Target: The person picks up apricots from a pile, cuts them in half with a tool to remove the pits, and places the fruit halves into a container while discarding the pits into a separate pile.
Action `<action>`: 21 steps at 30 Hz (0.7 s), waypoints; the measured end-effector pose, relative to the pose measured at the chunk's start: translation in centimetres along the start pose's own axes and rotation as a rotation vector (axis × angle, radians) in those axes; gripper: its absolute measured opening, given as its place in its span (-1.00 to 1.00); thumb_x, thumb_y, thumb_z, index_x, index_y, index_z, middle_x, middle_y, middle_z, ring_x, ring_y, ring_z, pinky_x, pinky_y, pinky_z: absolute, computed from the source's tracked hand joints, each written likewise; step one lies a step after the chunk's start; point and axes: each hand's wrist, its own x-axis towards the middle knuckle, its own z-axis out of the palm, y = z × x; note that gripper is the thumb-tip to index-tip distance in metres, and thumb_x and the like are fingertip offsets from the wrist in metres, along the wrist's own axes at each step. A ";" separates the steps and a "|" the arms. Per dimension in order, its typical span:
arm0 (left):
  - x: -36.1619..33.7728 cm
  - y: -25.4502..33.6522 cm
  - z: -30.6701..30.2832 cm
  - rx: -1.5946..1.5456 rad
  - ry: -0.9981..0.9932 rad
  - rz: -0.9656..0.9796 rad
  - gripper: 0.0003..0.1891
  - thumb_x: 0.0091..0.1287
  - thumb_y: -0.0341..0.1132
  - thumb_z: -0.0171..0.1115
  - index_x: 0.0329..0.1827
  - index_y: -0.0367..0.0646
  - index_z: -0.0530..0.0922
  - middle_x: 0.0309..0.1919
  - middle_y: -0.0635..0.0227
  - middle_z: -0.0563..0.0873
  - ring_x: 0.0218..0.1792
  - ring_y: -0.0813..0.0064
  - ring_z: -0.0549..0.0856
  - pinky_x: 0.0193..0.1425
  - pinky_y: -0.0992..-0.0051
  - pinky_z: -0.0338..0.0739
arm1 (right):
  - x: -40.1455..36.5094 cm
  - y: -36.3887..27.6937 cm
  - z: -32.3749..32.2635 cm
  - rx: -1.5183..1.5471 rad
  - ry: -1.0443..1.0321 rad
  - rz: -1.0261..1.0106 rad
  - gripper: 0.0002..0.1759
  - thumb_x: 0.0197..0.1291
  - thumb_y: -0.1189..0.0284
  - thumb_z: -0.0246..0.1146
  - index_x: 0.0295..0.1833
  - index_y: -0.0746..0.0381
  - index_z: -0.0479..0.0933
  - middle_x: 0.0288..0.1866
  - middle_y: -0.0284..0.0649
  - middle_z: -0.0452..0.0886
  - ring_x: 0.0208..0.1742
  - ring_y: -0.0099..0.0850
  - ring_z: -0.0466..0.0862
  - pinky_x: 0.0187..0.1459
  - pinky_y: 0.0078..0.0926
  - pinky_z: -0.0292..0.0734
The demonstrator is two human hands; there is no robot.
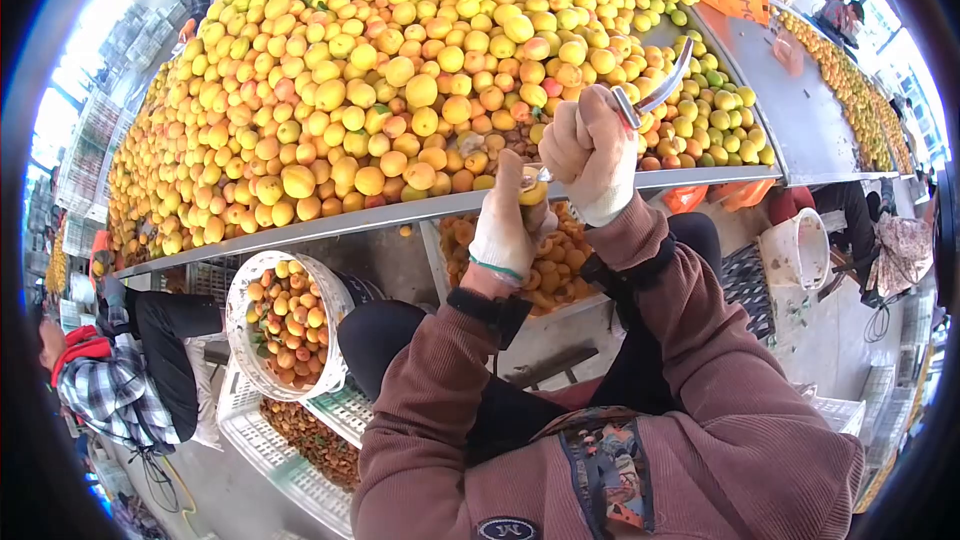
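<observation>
My left hand [507, 225], in a pale work glove, is closed around a yellow apricot [533, 192] held above the crate. My right hand [592, 152], also gloved, makes a fist round a pitting knife whose curved metal blade [668, 83] sticks out at the upper right. The tool's other, small metal end [541, 174] emerges under the fist, right at the apricot. Below both hands stands a crate of orange apricot halves [562, 270], partly hidden by my wrists. Beyond them spreads a big heap of whole apricots [330, 90].
The heap lies on a table with a metal edge [350, 218]. To the left, a white bucket [245, 340] of apricots rests by a crate of brown pits [315, 440]. A person in a checked shirt [110, 395] sits at the left. An empty white bucket [800, 250] stands right.
</observation>
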 end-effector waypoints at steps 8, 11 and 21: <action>0.0 0.5 0.6 0.074 -0.008 0.053 -0.46 0.48 0.26 -0.04 -0.12 -0.10 0.50 -0.52 0.44 0.56 -0.57 0.63 0.51 -0.50 0.56 0.46 | -0.9 0.5 -0.1 -0.141 -0.040 -0.032 -0.53 0.50 0.27 0.06 -0.52 0.11 0.17 -0.70 -0.41 0.19 -0.73 -0.61 0.08 -0.65 -0.56 -0.04; -0.4 0.6 0.6 0.189 0.038 0.047 -0.48 0.48 0.26 -0.04 -0.13 -0.07 0.52 -0.55 0.46 0.56 -0.63 0.64 0.49 -0.59 0.58 0.37 | -1.4 0.7 -1.3 -0.216 -0.095 0.008 -0.82 0.34 0.43 0.18 -0.37 0.18 0.47 -0.53 -0.43 0.39 -0.54 -0.60 0.42 -0.52 -0.62 0.27; -1.3 1.5 0.4 0.288 0.014 -0.029 -0.60 0.53 0.11 -0.09 -0.13 -0.02 0.51 -0.51 0.51 0.54 -0.68 0.64 0.46 -0.68 0.59 0.27 | -1.0 0.1 -0.5 0.058 -0.114 0.125 -0.62 0.38 0.37 0.14 -0.55 0.10 0.28 -0.67 -0.45 0.26 -0.70 -0.62 0.23 -0.66 -0.57 0.09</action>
